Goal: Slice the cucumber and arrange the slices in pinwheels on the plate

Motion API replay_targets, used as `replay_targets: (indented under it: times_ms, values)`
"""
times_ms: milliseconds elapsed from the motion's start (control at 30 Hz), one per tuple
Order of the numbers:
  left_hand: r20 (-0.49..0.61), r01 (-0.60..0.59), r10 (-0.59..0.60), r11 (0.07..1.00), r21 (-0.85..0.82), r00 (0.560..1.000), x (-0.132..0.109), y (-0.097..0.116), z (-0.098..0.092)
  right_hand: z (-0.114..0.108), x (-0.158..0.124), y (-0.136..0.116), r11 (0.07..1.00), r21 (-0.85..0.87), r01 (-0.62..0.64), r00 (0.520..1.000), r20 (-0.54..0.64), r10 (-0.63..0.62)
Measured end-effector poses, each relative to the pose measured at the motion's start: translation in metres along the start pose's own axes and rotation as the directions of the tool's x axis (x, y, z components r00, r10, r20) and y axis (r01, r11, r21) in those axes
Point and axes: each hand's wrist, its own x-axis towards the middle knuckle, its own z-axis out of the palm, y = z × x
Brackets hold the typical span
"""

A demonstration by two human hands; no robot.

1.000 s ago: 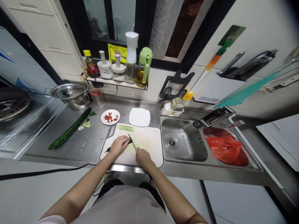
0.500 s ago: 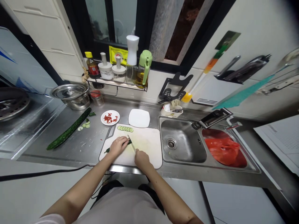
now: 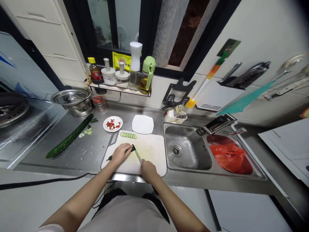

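My left hand (image 3: 121, 154) presses down on a dark green piece of cucumber (image 3: 109, 158), most of it hidden under the palm and fingers. It lies on the white cutting board (image 3: 154, 154). My right hand (image 3: 148, 170) is closed round the handle of a knife (image 3: 138, 156), whose blade points up and left to the cut end beside my left fingertips. A row of overlapping cucumber slices (image 3: 128, 135) lies along the board's top left. Beyond it are a plate of chopped red pieces (image 3: 113, 124) and a bare white square plate (image 3: 142, 124).
A whole cucumber (image 3: 70, 137) and small cucumber scraps (image 3: 88, 131) lie on the steel counter to the left. A lidded pot (image 3: 76, 103) stands behind. The sink (image 3: 188, 146) adjoins the board on the right, with a red plastic bag (image 3: 228, 158) in its second basin.
My right hand and the knife have shifted slightly down and to the right, so the blade is lower beside the cucumber. My left hand keeps its hold. The whole view has shifted a little.
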Motion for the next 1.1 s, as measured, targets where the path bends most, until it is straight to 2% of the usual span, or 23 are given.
replay_targets:
  times_ms: [367,600,733,967,1100]
  values:
    - [0.010,0.014,-0.015,1.000,0.013,1.000,0.000,0.003,-0.004,-0.007,0.021,-0.012,1.000,0.009,-0.001,1.000,-0.026,0.001]
    - [-0.001,0.027,-0.027,0.998,0.056,1.000,0.000,0.005,-0.005,-0.015,0.015,-0.002,0.998,0.049,0.027,0.999,-0.022,-0.026]
    - [-0.013,0.047,-0.046,0.997,0.067,0.999,0.001,0.007,-0.006,-0.022,0.007,0.009,0.999,0.014,0.029,0.996,-0.082,-0.027]
    - [-0.019,0.138,-0.137,0.990,0.032,0.990,0.003,0.011,-0.007,-0.027,-0.004,0.027,0.998,-0.044,-0.047,0.982,-0.184,0.039]
    - [-0.109,0.218,-0.226,0.973,-0.076,0.968,0.008,0.012,-0.009,-0.029,-0.008,0.031,0.997,-0.002,-0.076,0.963,-0.260,0.073]
